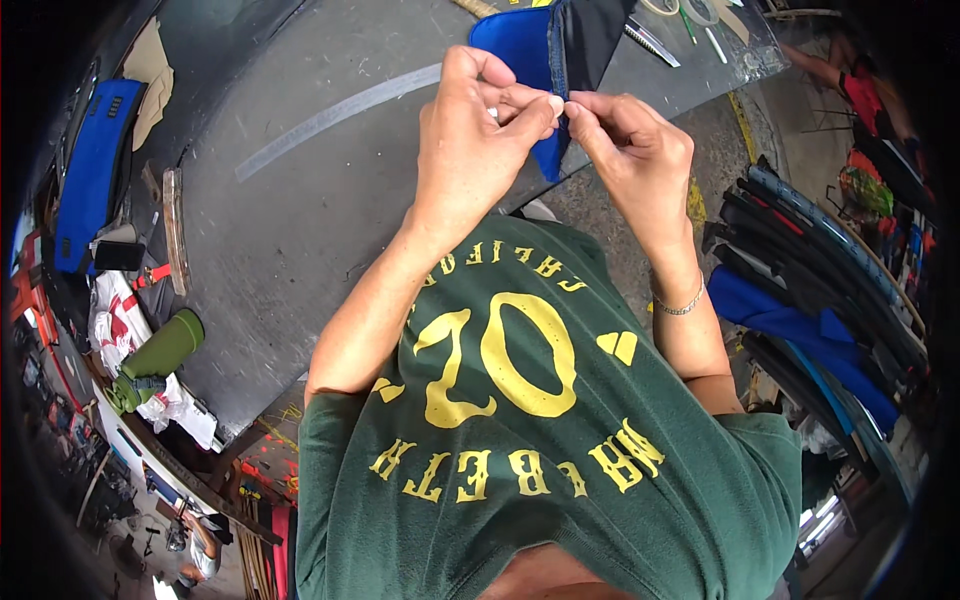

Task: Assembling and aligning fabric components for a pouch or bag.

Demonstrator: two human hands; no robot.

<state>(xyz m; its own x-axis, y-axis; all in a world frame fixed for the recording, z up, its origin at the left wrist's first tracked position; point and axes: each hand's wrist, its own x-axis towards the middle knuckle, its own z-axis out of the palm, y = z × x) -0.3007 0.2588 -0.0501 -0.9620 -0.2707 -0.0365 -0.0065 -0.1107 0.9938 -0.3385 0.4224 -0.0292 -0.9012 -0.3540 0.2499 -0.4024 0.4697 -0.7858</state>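
Observation:
A piece of blue and black fabric (515, 45) lies over the far edge of the grey table, a dark seam running along the join of its two colours. My left hand (470, 145) is closed in a pinch at that seam, thumb against forefinger, with a ring showing on one finger. Right beside it, my right hand (635, 150) pinches the same seam edge between thumb and forefinger. The fingertips of both hands almost meet there. Whatever small thread or edge sits between them is too small to make out.
Beyond my right hand, a metal-bladed tool (652, 42) and pens lie on the grey table (270, 230). At left are a long blue and black piece (95, 180), a phone (118, 256) and a green roll (160, 350). Folded fabrics (830, 280) are stacked at right. People are nearby.

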